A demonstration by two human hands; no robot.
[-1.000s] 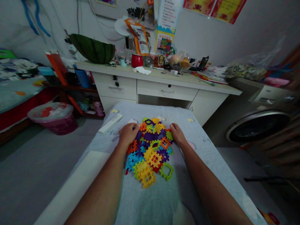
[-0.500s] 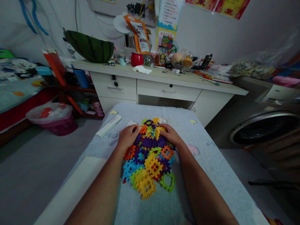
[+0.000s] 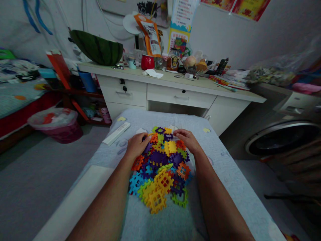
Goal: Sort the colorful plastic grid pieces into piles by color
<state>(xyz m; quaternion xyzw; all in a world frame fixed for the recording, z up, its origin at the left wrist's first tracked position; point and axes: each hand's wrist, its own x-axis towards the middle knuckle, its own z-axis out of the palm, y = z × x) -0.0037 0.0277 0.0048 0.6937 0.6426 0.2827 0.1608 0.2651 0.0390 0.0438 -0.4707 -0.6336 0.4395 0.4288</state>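
A heap of square plastic interlocking tiles with toothed edges [image 3: 157, 157] lies on the cloth-covered table between my hands. The tiles are yellow, purple, orange, blue and green, some with window-like cutouts. My left hand [image 3: 137, 144] is at the heap's far left, thumb and fingers closed on what looks like a yellow tile [image 3: 151, 134], seen edge-on and mostly hidden. At the far right edge of the heap, my right hand [image 3: 187, 139] has its fingers apart and holds nothing visible. A yellow tile [image 3: 170, 147] and an orange tile [image 3: 181, 144] lie close to it.
A white narrow box [image 3: 116, 133] rests on the table's [image 3: 215, 187] far left. Behind stands a white desk [image 3: 180, 92] bearing a watermelon half [image 3: 96, 48], a red pot [image 3: 147, 62] and jars. A washing machine [image 3: 283, 124] is on the right, a pink bin [image 3: 56, 125] on the left.
My right hand has let go of a yellow tile and moved slightly right, off the heap's middle. Tiles on the right side have shifted and spread. My left hand has hardly moved.
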